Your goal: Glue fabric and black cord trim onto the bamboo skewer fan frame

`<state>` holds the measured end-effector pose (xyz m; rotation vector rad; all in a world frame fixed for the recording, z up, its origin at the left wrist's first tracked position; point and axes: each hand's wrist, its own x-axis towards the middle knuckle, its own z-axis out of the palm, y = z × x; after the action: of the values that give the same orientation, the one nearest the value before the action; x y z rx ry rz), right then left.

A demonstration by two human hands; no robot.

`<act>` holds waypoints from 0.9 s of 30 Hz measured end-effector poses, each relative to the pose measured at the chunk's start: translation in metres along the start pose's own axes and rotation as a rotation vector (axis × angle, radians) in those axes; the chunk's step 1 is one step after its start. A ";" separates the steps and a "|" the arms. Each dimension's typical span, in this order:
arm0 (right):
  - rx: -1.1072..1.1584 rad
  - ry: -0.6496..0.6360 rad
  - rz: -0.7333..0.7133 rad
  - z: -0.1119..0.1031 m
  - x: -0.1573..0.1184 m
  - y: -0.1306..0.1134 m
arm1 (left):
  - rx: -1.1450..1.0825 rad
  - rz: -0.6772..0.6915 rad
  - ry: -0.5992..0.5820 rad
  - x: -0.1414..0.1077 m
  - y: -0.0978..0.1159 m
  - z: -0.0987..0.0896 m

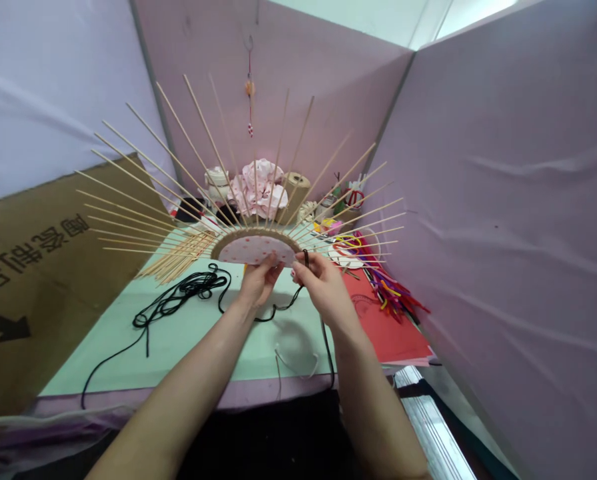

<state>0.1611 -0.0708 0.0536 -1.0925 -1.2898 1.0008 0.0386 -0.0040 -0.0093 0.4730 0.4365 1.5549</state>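
A half-round base [243,249] with a woven tan rim and a pale, red-dotted face is held up over the table. Thin wooden sticks [163,160] fan outward from its curved edge. My left hand [262,279] grips the base at its lower edge, thumb on the dotted face. At the base's right end, my right hand [321,277] is closed in a pinch on a black cord [306,259]. From there the cord hangs under the hands and runs left to a loose tangle [188,292] on the table. What lies behind the base is hidden.
Spare sticks [178,257] lie left on the green tabletop [178,360]. Crumpled pink fabric [258,187] and a twine spool [295,183] stand at the back. Colourful pipe cleaners [393,293] and red paper [378,327] lie right. A cardboard panel [53,220] leans left.
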 end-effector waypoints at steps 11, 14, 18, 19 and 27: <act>-0.526 -0.305 -0.303 0.031 0.069 -0.080 | -0.121 -0.153 0.194 -0.010 -0.020 0.010; -0.544 -0.451 -0.224 0.035 0.101 -0.080 | -0.177 -0.257 0.239 -0.016 -0.017 0.017; -0.448 -0.472 -0.242 0.026 0.117 -0.080 | -0.237 -0.309 0.315 -0.022 -0.015 0.025; -0.429 -0.423 -0.311 0.020 0.113 -0.081 | -0.247 -0.314 0.333 -0.023 -0.014 0.027; -0.824 0.161 -0.752 -0.035 0.014 -0.035 | -0.271 -0.304 0.375 -0.033 -0.008 0.039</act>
<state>0.1951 -0.0659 0.0913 -1.0860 -1.8274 -0.2152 0.0672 -0.0368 0.0180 -0.0967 0.5461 1.3778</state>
